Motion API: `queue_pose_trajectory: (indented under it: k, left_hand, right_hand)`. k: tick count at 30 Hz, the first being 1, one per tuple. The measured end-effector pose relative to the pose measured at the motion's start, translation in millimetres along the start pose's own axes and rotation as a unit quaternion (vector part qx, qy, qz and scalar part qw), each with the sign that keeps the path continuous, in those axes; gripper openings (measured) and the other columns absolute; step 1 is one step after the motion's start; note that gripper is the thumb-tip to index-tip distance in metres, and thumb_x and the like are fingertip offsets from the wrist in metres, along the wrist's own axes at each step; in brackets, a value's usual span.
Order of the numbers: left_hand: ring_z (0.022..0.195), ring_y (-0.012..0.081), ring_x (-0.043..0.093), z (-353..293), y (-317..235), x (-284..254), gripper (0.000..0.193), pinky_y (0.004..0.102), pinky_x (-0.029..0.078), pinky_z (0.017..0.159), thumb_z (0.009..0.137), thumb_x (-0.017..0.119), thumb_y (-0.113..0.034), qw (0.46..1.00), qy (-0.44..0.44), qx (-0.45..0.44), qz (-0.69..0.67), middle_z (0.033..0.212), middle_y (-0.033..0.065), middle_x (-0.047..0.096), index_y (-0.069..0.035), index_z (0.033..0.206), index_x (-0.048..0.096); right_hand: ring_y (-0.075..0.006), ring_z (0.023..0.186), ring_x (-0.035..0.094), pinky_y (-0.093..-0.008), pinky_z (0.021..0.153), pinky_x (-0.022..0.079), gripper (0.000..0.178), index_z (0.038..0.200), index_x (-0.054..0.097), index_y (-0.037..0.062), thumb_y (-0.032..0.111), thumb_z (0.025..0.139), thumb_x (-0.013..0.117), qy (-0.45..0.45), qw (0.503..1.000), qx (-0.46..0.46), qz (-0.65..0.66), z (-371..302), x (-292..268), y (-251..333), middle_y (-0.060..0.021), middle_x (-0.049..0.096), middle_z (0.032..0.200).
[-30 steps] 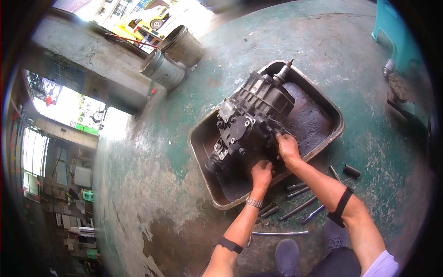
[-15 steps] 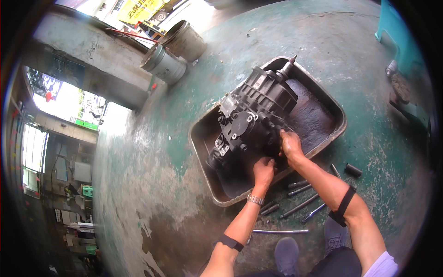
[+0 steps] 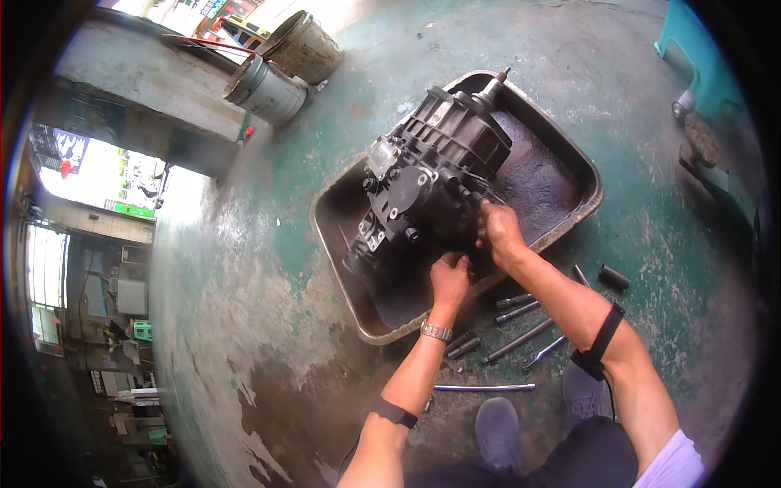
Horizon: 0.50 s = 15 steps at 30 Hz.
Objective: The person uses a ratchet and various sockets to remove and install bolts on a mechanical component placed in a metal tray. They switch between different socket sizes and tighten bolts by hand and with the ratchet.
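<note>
Both my left hand and right hand grip the gearbox in its tray; next it likely needs a firm, steady lift.

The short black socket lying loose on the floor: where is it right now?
In the head view the black socket lies on the green floor at the person's right, just outside the metal tray, beyond the right forearm and near the scattered extension bars.

worn green concrete floor, daylight
</note>
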<state>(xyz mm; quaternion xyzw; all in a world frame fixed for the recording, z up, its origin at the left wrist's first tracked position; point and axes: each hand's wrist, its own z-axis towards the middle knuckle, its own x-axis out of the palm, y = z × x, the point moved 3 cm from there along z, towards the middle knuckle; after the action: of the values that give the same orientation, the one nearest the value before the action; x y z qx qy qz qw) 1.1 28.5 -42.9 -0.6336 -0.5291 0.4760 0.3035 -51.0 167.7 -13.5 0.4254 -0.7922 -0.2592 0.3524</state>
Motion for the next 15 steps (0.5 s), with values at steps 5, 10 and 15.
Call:
queue_pose_trajectory:
  k: [5, 10, 15]
  left_hand:
    - [0.06, 0.0136, 0.061, 0, -2, -1, 0.016, 0.0275, 0.05, 0.057, 0.091, 0.06, -0.007, 1.0, 0.004, 0.004, 0.006, 0.079, 0.0107, 0.068, 0.007, 0.098, 0.065]
    - [0.061, 0.0146, 0.062, -1, -4, -2, 0.016, 0.0282, 0.05, 0.057, 0.091, 0.06, -0.006, 1.0, -0.004, 0.01, 0.008, 0.08, 0.0112, 0.068, 0.008, 0.099, 0.065]
    - [0.061, 0.015, 0.062, -3, -3, -3, 0.017, 0.0284, 0.051, 0.058, 0.091, 0.06, -0.006, 1.0, -0.003, 0.006, 0.005, 0.08, 0.0119, 0.068, 0.008, 0.099, 0.064]
  right_hand:
    - [-0.0135, 0.051, 0.044, -0.0318, 0.047, 0.042, 0.029, 0.089, 0.053, 0.0082, 0.035, 0.098, 0.049, 0.018, 0.996, 0.063, 0.059, -4, -2, 6, 0.0004, 0.046, 0.069]
    - [-0.0124, 0.047, 0.045, -0.0301, 0.041, 0.042, 0.03, 0.076, 0.055, 0.01, 0.031, 0.097, 0.051, 0.007, 1.0, -0.024, -0.014, -15, -2, 10, 0.0003, 0.05, 0.064]
    - [-0.0132, 0.048, 0.047, -0.0301, 0.043, 0.042, 0.028, 0.079, 0.057, 0.009, 0.031, 0.095, 0.053, 0.002, 0.997, 0.029, 0.071, -2, 2, 3, -0.0003, 0.052, 0.065]
